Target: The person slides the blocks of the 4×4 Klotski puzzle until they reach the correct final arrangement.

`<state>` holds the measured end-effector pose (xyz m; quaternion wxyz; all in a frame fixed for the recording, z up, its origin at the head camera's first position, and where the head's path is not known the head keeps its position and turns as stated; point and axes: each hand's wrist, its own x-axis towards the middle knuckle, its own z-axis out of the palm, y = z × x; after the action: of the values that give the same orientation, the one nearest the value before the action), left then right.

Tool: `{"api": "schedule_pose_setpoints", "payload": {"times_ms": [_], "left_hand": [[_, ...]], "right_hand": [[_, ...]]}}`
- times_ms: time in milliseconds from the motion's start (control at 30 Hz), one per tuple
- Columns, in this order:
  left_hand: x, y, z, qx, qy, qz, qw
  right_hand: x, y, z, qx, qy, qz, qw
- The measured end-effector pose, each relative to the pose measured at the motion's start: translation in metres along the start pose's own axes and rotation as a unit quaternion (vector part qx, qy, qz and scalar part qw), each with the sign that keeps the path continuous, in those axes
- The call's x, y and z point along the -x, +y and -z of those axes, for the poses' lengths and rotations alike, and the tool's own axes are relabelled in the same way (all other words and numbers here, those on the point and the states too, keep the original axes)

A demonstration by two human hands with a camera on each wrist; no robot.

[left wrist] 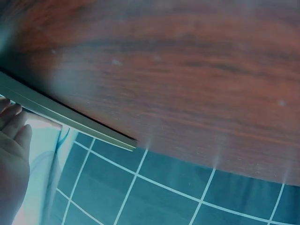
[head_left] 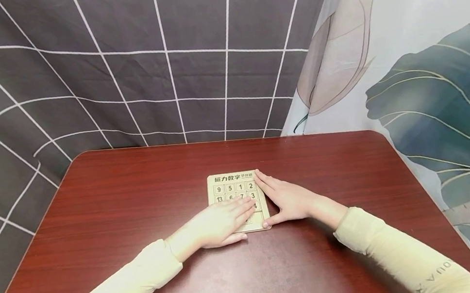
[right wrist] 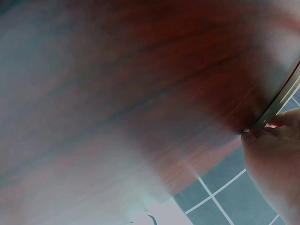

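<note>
Backdrop: dark grid-patterned curtain [head_left: 129, 76] at the far side, white leaf-print curtain [head_left: 451, 81] at right, both of creased fabric.
Tabletop [head_left: 106, 206]: reddish-brown, wood-grained, with rounded far corners and a pale sheen on the near part.
Number sliding puzzle [head_left: 240, 188]: a thin, pale, squarish board with rounded corners, lying on the tabletop between the hands; whether wood or plastic cannot be told.
Tiles [head_left: 230, 188]: square, with dark numerals; the far row reads 9, 5, 1, 2. Several nearer ones are hidden, and the near right slot looks bare.
Left hand [head_left: 224, 218]: ungripped, its extended fingers lying across the tiles, thumb by the near edge.
Right hand [head_left: 289, 200]: not clenched; fingers at the far right corner and thumb at the near right corner brace the frame.
Step in hand: apparently shifting tiles on a steadied board.
Next move: probably calls for light, flat fingertip pressure towards the bare slot.
</note>
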<state>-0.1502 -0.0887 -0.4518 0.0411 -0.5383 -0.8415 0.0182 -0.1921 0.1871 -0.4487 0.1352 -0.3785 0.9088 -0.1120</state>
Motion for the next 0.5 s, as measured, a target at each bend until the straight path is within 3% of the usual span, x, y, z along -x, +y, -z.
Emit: {"api": "schedule_pose_setpoints", "payload": {"times_ms": [333, 500], "left_hand": [[0.011, 0.012, 0.0, -0.003, 0.034, -0.034, 0.9988], [0.01, 0.008, -0.003, -0.008, 0.034, -0.036, 0.9987]], "right_hand": [[0.0, 0.001, -0.002, 0.003, 0.005, -0.001, 1.0], [-0.001, 0.001, -0.003, 0.003, 0.003, -0.002, 1.0]]}}
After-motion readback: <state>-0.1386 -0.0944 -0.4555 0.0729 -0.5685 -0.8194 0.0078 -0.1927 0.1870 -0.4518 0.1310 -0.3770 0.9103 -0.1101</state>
